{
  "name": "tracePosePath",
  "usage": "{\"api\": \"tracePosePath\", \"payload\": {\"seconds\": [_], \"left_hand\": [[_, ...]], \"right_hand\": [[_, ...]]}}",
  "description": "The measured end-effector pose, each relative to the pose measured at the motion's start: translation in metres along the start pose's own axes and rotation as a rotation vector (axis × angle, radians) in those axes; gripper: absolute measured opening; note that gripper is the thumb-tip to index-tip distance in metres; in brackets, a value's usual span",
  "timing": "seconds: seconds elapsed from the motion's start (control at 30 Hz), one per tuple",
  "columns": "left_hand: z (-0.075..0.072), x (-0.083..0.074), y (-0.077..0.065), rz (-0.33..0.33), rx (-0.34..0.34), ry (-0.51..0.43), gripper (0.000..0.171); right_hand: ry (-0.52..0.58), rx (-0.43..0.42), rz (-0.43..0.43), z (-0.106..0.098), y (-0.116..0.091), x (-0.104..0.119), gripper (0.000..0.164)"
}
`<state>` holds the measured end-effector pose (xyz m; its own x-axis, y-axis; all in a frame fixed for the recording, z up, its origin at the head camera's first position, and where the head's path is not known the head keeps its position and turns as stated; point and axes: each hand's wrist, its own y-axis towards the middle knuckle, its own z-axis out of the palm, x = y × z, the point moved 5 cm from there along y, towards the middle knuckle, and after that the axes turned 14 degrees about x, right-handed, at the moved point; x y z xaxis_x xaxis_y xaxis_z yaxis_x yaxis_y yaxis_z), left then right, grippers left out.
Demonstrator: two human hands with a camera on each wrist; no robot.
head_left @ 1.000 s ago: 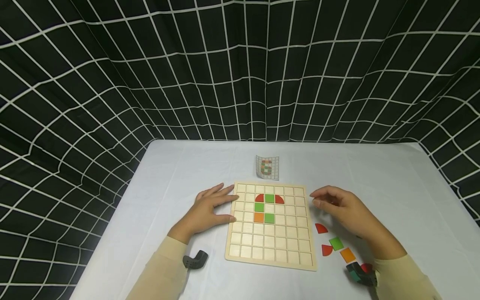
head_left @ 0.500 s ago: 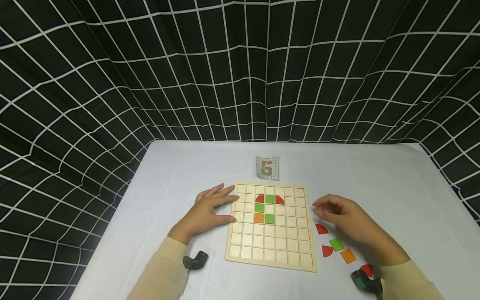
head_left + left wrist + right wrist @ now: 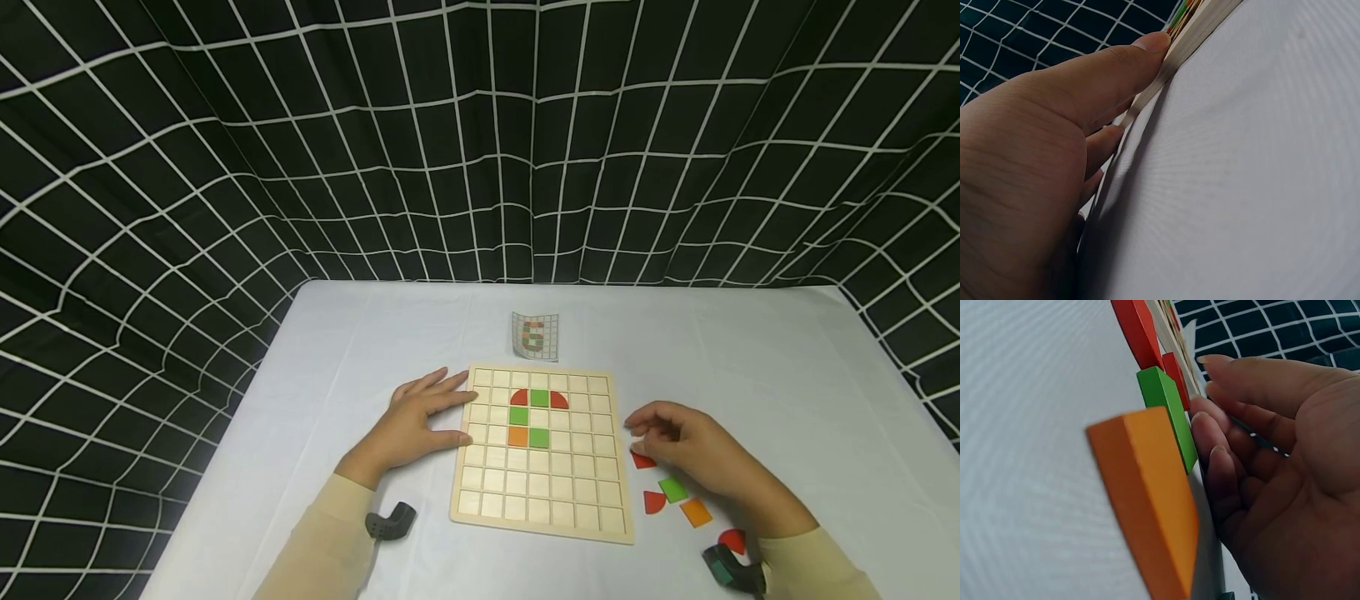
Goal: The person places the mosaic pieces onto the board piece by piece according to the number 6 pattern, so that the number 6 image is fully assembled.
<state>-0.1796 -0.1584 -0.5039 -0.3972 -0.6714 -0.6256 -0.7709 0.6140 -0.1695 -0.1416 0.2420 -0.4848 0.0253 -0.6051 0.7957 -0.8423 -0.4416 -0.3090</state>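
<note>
A wooden grid board [image 3: 540, 492] lies mid-table, with red quarter-circle, green square and orange square pieces set in its upper cells. My left hand [image 3: 408, 429] rests at the board's left edge, fingers spread and thumb tip on the rim; the left wrist view shows the thumb [image 3: 1110, 75] touching that edge. Beside the right edge, my right hand [image 3: 693, 437] hovers over a red quarter-circle block [image 3: 642, 460], partly hiding it. Its fingers are loosely bent, and nothing shows between them. A green square block [image 3: 1166, 412] and an orange square block [image 3: 1147, 500] lie below this hand.
Two more red quarter-circle blocks lie nearby, one [image 3: 654, 502] left of the green block, another [image 3: 732, 541] by the right wrist device [image 3: 731, 567]. Behind the board lies a small printed pattern card [image 3: 536, 336]. Black gridded curtains [image 3: 420, 133] surround the white table [image 3: 360, 333].
My right hand has moved down along the board's right side, toward me, until over the nearest red quarter-circle block. My left hand and the board stay in place.
</note>
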Motion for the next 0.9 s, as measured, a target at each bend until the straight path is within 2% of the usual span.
{"api": "tracePosePath", "payload": {"seconds": [0.17, 0.4, 0.53, 0.73, 0.9], "left_hand": [[-0.0003, -0.0002, -0.0005, 0.001, -0.002, -0.004, 0.068], [-0.0006, 0.0003, -0.0008, 0.002, -0.004, -0.008, 0.068], [-0.0006, 0.0000, -0.0010, 0.003, -0.002, -0.007, 0.068], [-0.0007, -0.0004, -0.0011, 0.003, -0.006, -0.012, 0.068], [-0.0002, 0.0002, -0.0007, 0.002, -0.006, -0.013, 0.068]], "right_hand": [[-0.019, 0.035, -0.038, 0.0016, -0.0003, -0.0018, 0.031], [-0.128, 0.059, -0.058, -0.0014, -0.0025, -0.0017, 0.035], [-0.149, 0.075, -0.067, -0.0026, -0.0045, -0.0021, 0.034], [-0.172, 0.049, -0.087, -0.0034, -0.0053, -0.0025, 0.025], [-0.174, 0.031, -0.126, -0.0035, -0.0059, -0.0016, 0.025]]}}
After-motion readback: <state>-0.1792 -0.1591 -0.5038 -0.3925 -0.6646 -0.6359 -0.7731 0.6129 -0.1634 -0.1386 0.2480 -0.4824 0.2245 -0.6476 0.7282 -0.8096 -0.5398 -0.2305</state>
